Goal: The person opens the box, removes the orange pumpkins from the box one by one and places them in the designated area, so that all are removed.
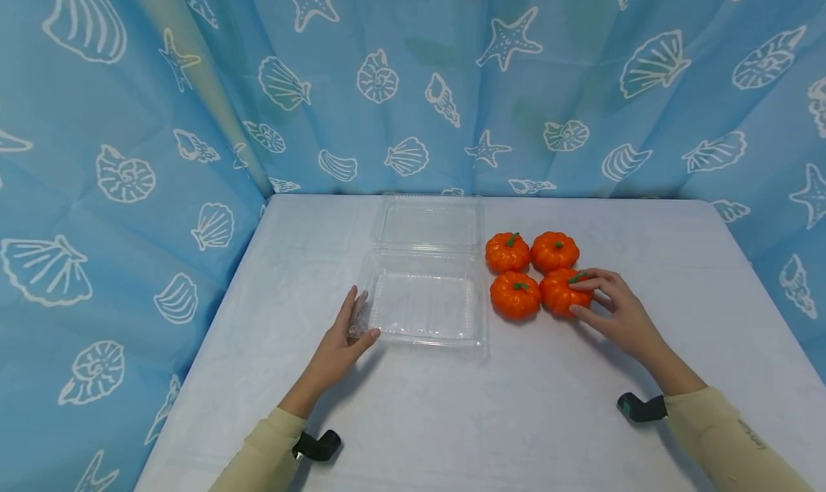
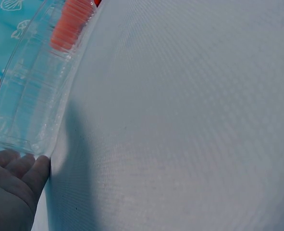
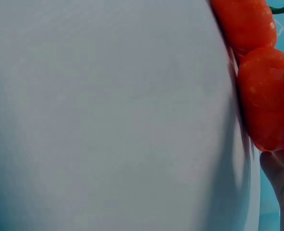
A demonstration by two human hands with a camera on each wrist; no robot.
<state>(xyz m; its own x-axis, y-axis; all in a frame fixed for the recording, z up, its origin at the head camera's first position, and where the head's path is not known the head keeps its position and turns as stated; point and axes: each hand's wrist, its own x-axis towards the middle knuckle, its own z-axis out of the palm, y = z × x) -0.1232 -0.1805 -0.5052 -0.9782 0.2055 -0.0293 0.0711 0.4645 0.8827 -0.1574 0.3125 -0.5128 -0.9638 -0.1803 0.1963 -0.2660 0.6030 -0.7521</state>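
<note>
A clear plastic clamshell container (image 1: 422,302) lies on the table with its lid (image 1: 429,223) folded back. My left hand (image 1: 342,338) holds its near left corner, thumb at the front rim and fingers along the left wall. In the left wrist view the fingertips (image 2: 38,166) meet the container's end. Right of the container sit several small orange pumpkins with green stems, grouped closely. My right hand (image 1: 613,309) grips the near right pumpkin (image 1: 561,291), thumb low at its side and fingers over the top. Beside it are the near left pumpkin (image 1: 515,297) and the far pumpkins (image 1: 506,254).
A white cloth covers the table (image 1: 452,420). Behind it and at the left hangs a blue curtain (image 1: 387,119) printed with white shells and starfish. Dark wrist-worn devices (image 1: 317,446) stick out at the cuffs of both sleeves.
</note>
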